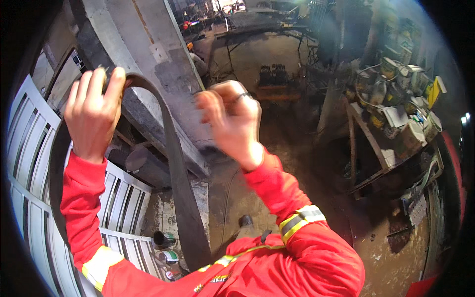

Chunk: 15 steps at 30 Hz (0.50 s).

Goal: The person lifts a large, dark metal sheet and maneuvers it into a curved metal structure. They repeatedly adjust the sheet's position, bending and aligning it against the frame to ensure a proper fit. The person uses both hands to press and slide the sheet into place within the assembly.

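Note:
My left hand is raised at the upper left, its fingers closed over the top of a long, dark, flat band that looks like a belt. From there the band arches to the right and hangs down to the front of my body. Another stretch of it drops behind my left forearm. My right hand is lifted near the middle, apart from the band, with a dark ring on one finger. Its fingers are bent and smeared by motion, so whether they hold anything small cannot be made out.
White slatted metal panels stand at the left, beside a concrete pillar. Several cans sit on the floor by them. At the right, a metal-framed stand carries a heap of containers. A dark table stands farther back.

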### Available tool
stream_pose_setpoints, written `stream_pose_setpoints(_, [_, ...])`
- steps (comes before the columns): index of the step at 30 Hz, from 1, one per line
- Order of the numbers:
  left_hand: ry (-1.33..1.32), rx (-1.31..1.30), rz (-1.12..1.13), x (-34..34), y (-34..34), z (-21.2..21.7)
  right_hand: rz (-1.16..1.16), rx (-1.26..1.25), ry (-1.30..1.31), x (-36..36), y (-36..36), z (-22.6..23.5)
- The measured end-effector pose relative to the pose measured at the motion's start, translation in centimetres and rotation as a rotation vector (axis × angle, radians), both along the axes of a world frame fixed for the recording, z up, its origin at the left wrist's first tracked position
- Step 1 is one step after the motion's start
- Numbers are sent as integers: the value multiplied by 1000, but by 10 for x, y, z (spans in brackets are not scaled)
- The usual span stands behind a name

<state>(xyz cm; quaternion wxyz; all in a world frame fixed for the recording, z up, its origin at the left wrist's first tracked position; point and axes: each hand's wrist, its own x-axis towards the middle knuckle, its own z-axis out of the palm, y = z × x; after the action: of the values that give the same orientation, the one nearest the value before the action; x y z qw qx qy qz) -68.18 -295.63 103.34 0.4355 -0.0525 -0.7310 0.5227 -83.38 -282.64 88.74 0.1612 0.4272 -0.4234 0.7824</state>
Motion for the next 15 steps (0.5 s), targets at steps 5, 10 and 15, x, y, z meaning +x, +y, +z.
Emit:
stream_pose_setpoints(5, [-238, -40, 11, -94, -62, -7, 97, 99, -485, -106, -2, -130])
stream_pose_setpoints(10, [-439, 26, -77, -222, -119, -13, -277, 705, -819, -155, 58, -325])
stream_pose_setpoints(15, [-592, 62, -115, -354, -156, -41, -325, 427, -1234, -190, 84, -415])
